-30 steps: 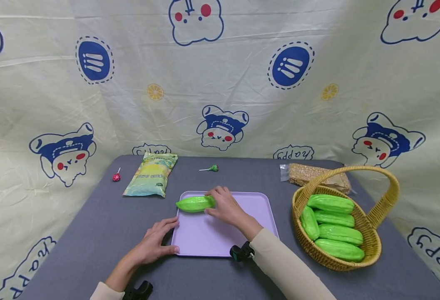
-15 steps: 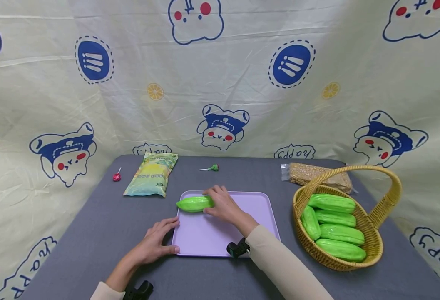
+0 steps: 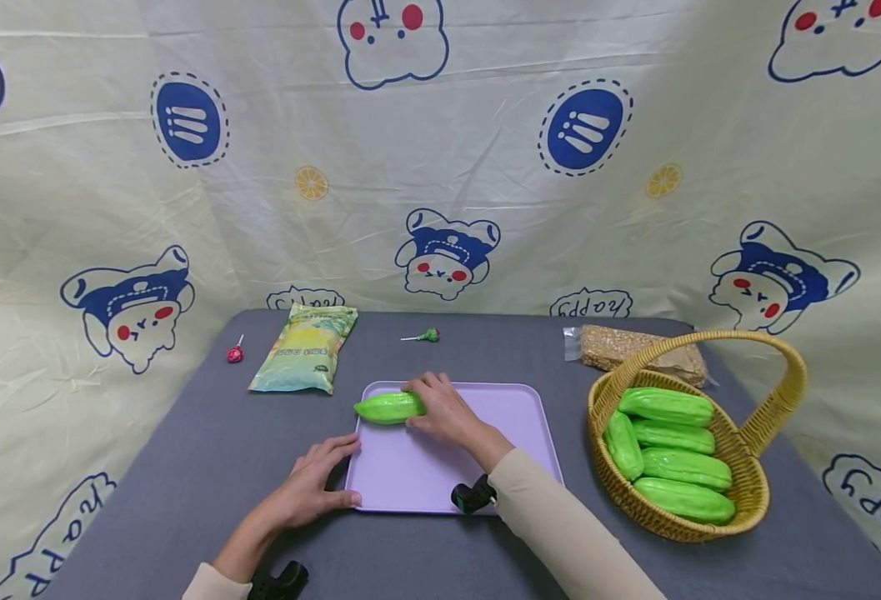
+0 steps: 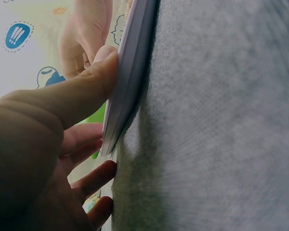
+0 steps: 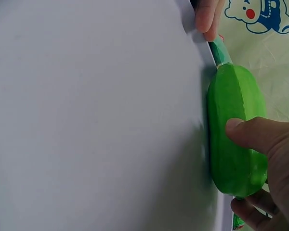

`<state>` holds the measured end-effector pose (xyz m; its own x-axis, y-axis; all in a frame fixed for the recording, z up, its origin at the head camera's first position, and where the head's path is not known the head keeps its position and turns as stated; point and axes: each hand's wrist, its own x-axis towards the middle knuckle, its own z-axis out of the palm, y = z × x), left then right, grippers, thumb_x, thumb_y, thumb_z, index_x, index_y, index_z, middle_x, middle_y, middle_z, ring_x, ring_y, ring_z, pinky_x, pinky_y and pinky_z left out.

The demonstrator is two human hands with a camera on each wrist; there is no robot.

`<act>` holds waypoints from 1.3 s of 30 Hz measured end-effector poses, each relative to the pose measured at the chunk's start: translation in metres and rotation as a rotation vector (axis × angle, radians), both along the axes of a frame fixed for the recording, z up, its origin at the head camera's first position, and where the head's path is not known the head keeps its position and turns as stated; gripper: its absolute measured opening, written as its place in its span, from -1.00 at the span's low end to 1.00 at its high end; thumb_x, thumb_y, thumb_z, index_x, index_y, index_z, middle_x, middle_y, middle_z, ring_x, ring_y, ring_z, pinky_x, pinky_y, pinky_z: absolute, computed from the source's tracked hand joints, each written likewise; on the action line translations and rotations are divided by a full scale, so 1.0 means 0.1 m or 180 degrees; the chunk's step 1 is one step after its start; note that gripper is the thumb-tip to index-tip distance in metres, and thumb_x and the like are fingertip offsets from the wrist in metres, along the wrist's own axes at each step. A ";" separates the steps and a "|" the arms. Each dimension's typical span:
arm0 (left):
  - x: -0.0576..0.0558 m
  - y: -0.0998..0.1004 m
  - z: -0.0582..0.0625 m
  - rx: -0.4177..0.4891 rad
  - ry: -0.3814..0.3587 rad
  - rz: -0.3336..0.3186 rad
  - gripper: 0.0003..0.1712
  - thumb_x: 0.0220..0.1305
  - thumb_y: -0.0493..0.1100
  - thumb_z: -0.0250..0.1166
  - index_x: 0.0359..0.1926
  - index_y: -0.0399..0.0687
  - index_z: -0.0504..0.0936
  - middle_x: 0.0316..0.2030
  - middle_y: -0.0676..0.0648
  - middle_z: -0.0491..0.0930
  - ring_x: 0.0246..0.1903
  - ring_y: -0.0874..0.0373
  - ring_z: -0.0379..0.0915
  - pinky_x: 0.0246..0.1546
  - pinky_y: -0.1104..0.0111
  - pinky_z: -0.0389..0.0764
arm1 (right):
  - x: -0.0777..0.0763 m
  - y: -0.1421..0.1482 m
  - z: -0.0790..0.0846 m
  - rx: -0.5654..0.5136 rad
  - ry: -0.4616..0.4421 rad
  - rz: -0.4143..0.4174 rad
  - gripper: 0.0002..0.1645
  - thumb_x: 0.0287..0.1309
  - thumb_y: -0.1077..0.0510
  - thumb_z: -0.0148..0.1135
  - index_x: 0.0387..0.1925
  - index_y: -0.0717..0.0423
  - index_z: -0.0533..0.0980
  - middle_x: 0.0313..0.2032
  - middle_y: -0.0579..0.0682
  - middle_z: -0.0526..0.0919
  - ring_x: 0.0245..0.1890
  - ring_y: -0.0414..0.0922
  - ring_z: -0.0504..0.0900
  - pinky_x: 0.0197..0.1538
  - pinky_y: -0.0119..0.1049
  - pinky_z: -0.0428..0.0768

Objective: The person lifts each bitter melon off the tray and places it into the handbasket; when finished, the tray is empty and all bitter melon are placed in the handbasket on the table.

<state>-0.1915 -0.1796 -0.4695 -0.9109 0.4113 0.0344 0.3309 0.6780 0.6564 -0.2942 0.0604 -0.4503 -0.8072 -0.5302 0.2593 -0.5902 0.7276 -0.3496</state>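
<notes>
A ridged green cucumber (image 3: 387, 408) lies along the far left edge of the lilac tray (image 3: 410, 475). My right hand (image 3: 448, 410) grips its right end; in the right wrist view the thumb (image 5: 248, 132) presses on the near side of the cucumber (image 5: 231, 163) and the fingertips curl past its end. At the tray's left side rests my left hand (image 3: 316, 483), thumb near the front corner and fingertips against the edge. The left wrist view shows that thumb (image 4: 82, 86) on the tray's rim (image 4: 127, 72), fingers spread and loosely extended.
Right of the tray stands a wicker basket (image 3: 755, 500) with a tall handle, holding several green cucumbers (image 3: 683, 468). Behind it lies a clear bag of grain (image 3: 613, 346). A yellow-green packet (image 3: 305, 350), a red lollipop (image 3: 235, 354) and a green lollipop (image 3: 431, 335) lie at the back.
My right hand has slid slightly left along the cucumber, covering a bit more of it. The cucumber, tray and left hand show no clear movement.
</notes>
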 end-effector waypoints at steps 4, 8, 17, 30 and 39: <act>0.00 0.00 -0.01 -0.0001 0.0020 -0.0011 -0.15 0.03 0.12 0.39 0.30 -0.14 0.35 0.36 -0.13 0.24 0.28 -0.14 0.15 0.14 -0.16 0.11 | 0.01 0.00 0.01 0.0020 -0.0008 -0.0001 -0.38 -0.06 0.13 0.43 0.10 0.08 0.47 0.00 0.07 0.53 -0.06 -0.01 0.41 -0.01 -0.15 0.43; 0.00 0.00 0.00 0.0000 0.0045 -0.0007 -0.15 0.03 0.12 0.39 0.30 -0.14 0.35 0.36 -0.13 0.24 0.28 -0.14 0.15 0.14 -0.15 0.12 | 0.03 0.01 0.04 -0.0011 0.0012 -0.0003 -0.38 -0.07 0.12 0.43 0.10 0.08 0.47 -0.02 0.06 0.54 -0.08 -0.02 0.41 -0.02 -0.16 0.43; 0.00 0.00 -0.01 0.0003 0.0009 0.0044 -0.14 0.02 0.12 0.40 0.30 -0.12 0.35 0.36 -0.11 0.24 0.29 -0.13 0.15 0.15 -0.16 0.10 | 0.15 0.07 0.18 -0.0186 0.0160 0.0065 -0.40 -0.09 0.11 0.44 0.06 0.06 0.50 -0.07 0.04 0.56 -0.13 -0.05 0.42 -0.06 -0.19 0.42; 0.00 0.00 -0.01 -0.0009 0.0059 0.0032 -0.15 0.02 0.11 0.40 0.29 -0.14 0.35 0.36 -0.12 0.24 0.28 -0.13 0.15 0.15 -0.13 0.12 | 0.37 0.24 0.31 -0.0396 0.0328 0.0126 -0.42 -0.06 0.09 0.43 0.07 0.00 0.50 -0.07 -0.03 0.56 -0.11 -0.12 0.43 -0.08 -0.23 0.45; 0.00 0.00 -0.01 -0.0016 0.0080 0.0023 -0.15 0.02 0.11 0.40 0.29 -0.14 0.36 0.36 -0.12 0.24 0.26 -0.12 0.16 0.14 -0.11 0.12 | 0.55 0.42 0.36 -0.0477 0.0447 0.0113 -0.40 -0.10 0.11 0.46 0.06 -0.03 0.50 -0.06 -0.06 0.55 -0.07 -0.12 0.45 -0.05 -0.20 0.46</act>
